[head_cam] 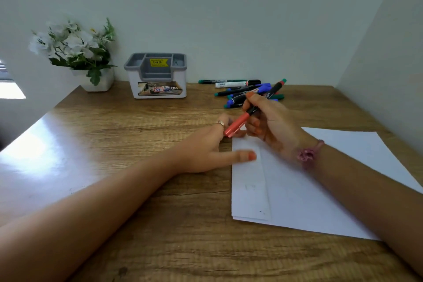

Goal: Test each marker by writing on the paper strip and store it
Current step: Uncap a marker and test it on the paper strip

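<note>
The right hand (pixel 271 121) grips a red marker (pixel 254 110) over the far end of the paper strip (pixel 249 181). The left hand (pixel 206 151) lies flat with straight fingers, thumb on the strip. More markers (pixel 242 89) lie far right, near the holder (pixel 158 75)

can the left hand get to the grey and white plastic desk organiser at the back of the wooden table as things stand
Probably yes. The left hand rests open at the white paper strip's edge, holding nothing, and only bare wooden table lies between it and the grey and white plastic desk organiser.
</note>
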### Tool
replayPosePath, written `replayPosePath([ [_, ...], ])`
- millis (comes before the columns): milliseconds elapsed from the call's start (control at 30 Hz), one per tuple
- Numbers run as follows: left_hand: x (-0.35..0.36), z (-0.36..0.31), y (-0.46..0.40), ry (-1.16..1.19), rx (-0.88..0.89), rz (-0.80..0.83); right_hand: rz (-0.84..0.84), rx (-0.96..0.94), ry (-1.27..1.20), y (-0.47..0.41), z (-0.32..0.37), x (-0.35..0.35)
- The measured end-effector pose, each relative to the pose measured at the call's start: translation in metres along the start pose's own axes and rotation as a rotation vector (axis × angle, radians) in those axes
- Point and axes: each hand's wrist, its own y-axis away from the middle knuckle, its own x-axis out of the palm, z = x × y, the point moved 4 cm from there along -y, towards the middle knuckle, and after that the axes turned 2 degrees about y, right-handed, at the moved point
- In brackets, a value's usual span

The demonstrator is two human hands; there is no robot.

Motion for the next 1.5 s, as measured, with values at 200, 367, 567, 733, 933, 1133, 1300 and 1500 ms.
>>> replayPosePath([
  [200,-0.004,0.001,-0.002,0.054,0.07,-0.125,0.158,-0.044,0.19,0.003,0.008,-0.008],
  [367,-0.003,0.005,-0.005,-0.005,0.074,-0.123,0.264,-0.021,0.261,0.001,0.007,-0.012],
  [567,-0.004,0.008,-0.005,0.007,0.068,-0.156,0.301,-0.064,0.238,0.002,0.008,-0.013],
  [733,-0.006,0.007,-0.005,-0.032,0.076,-0.2,0.299,-0.128,0.279,0.003,0.01,-0.012],
  [933,-0.007,0.009,-0.004,-0.045,0.085,-0.21,0.328,-0.138,0.245,0.005,0.01,-0.012],
  [1133,-0.007,0.009,-0.004,-0.021,0.089,-0.211,0.347,-0.142,0.183,0.006,0.011,-0.012],
  [1300,-0.008,0.006,-0.002,-0.011,0.098,-0.234,0.341,-0.117,0.125,0.008,0.021,-0.013],
  [1500,-0.009,0.007,-0.002,0.064,0.074,-0.273,0.194,-0.127,0.205,0.003,0.029,-0.032],
])
